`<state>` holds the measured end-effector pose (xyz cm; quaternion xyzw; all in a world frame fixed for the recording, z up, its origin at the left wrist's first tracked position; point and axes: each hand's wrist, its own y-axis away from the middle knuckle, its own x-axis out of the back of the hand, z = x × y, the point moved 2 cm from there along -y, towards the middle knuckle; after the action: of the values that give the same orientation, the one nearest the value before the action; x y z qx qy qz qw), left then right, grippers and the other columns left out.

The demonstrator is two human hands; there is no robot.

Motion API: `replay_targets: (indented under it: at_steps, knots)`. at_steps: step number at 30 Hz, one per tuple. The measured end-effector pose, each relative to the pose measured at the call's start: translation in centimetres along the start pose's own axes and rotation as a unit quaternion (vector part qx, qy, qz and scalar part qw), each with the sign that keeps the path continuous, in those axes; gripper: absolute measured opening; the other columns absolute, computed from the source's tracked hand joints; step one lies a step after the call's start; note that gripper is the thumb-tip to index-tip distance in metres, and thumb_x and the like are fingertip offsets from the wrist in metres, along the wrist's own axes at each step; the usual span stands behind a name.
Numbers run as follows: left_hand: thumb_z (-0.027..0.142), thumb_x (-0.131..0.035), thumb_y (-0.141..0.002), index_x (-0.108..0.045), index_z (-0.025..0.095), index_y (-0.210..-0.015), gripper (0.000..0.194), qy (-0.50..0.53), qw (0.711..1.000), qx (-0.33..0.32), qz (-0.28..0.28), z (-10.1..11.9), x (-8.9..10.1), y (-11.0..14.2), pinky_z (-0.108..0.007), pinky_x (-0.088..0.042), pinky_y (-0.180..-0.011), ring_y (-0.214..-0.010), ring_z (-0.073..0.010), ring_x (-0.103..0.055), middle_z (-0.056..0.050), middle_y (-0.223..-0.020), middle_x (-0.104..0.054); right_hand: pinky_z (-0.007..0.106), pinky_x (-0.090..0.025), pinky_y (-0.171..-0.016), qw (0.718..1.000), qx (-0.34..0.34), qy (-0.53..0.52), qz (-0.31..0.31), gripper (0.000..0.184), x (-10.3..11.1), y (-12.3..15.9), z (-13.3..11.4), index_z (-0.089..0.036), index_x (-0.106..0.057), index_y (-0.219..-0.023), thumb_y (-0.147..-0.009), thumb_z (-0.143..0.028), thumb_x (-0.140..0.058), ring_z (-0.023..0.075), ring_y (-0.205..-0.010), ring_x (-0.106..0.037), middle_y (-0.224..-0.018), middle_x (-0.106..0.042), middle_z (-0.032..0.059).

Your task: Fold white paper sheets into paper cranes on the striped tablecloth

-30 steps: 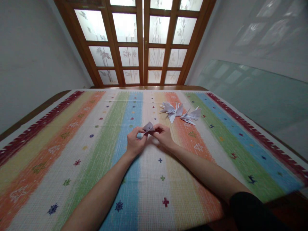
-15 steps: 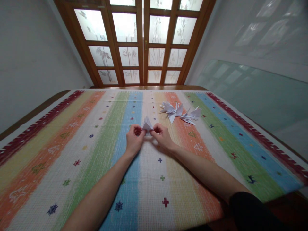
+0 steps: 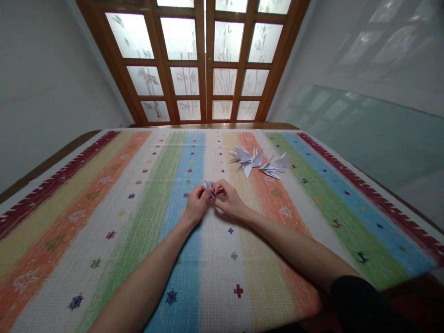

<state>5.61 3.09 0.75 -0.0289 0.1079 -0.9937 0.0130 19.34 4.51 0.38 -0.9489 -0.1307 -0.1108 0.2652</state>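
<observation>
A small piece of folded white paper is pinched between my two hands above the middle of the table. My left hand grips its left side, thumb against the fingers. On the other side, my right hand has its thumb and fingertips closed on the paper. Most of the paper is hidden by the fingers, so its folds cannot be made out. Beyond my right hand lie several folded white paper cranes, one group at the left and another crane at its right.
A striped tablecloth with small printed figures covers the table. Wooden doors with frosted panes stand behind the far edge. A pale glass-like panel leans along the right wall.
The paper's pointed top no longer stands up between the hands; it now looks smaller and turned. Both hands have drawn closer together. The cranes have stayed in place.
</observation>
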Motion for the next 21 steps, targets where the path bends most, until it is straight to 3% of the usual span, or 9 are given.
replay_targets:
  at_steps: [6, 11, 16, 21]
  knots:
    - [0.059, -0.053, -0.075, -0.05, 0.019, -0.056, 0.044, 0.015, 1.0, 0.023, -0.009, 0.3, -0.1, 0.3, -0.027, -0.038, -0.057, -0.056, -0.0133, -0.044, 0.001, -0.054, -0.049, 0.026, -0.041, -0.062, 0.982, -0.084, -0.162, -0.046, 0.032, -0.1, -0.2, 0.3, -0.023, -0.046, -0.078, -0.074, -0.046, -0.069, 0.0127, -0.065, -0.047, -0.073, -0.047, -0.004]
    - [0.046, -0.06, -0.069, -0.048, 0.019, -0.053, 0.034, -0.015, 0.999, 0.014, -0.028, 0.2, -0.4, 0.4, -0.025, -0.032, -0.053, -0.053, -0.0109, -0.039, 0.003, -0.053, -0.045, 0.025, -0.037, -0.054, 0.984, -0.104, -0.147, -0.018, 0.044, -0.1, -0.1, 0.0, -0.022, -0.047, -0.074, -0.076, -0.063, -0.064, 0.0123, -0.059, -0.044, -0.067, -0.046, -0.0038]
    - [0.033, -0.06, -0.068, -0.045, 0.02, -0.051, 0.027, -0.04, 0.999, 0.007, -0.03, 0.2, 0.0, 0.5, -0.024, -0.029, -0.051, -0.05, -0.0104, -0.036, 0.005, -0.049, -0.042, 0.026, -0.036, -0.056, 0.989, -0.107, -0.104, -0.02, 0.039, 0.1, -0.1, -0.6, -0.022, -0.048, -0.068, -0.079, -0.059, -0.055, 0.0137, -0.059, -0.043, -0.063, -0.047, -0.0025]
    - [0.025, -0.059, -0.065, -0.044, 0.021, -0.047, 0.024, -0.089, 0.995, -0.039, -0.016, 0.3, 0.3, 0.4, -0.025, -0.027, -0.052, -0.05, -0.0113, -0.037, 0.004, -0.048, -0.042, 0.026, -0.037, -0.056, 0.982, -0.147, -0.115, -0.017, 0.027, 0.1, -0.4, -0.6, -0.022, -0.047, -0.059, -0.075, -0.042, -0.055, 0.0136, -0.058, -0.043, -0.058, -0.048, -0.0026]
